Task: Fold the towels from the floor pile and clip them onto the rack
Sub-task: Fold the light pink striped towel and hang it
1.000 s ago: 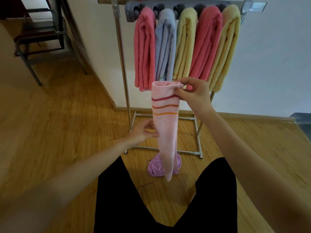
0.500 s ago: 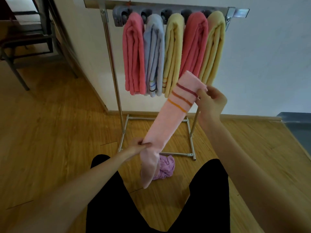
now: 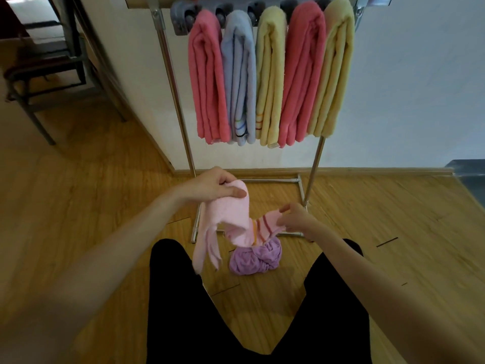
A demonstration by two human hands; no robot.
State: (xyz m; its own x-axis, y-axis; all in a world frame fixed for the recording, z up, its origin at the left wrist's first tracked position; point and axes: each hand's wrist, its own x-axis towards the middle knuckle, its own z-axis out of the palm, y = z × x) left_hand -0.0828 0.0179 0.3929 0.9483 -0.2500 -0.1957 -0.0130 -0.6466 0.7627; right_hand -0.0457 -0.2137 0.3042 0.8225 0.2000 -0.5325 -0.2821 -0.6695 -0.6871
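The rack (image 3: 175, 82) runs off the frame at twelve o'clock, so its top bar and the upper parts of the grey clips (image 3: 183, 21) cannot be seen. The purple towel (image 3: 253, 258) on the floor is partly covered by the light pink towel (image 3: 233, 219) hanging in front of it, whose loose ends at seven o'clock are blurred. At ten o'clock a dark chair frame (image 3: 36, 82) is cut off by the edge, as is a grey object (image 3: 469, 170) at three o'clock, too little of it showing to identify.

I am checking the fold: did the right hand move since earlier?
Yes. The right hand dropped from beside the hanging towels to near the rack's base bar.
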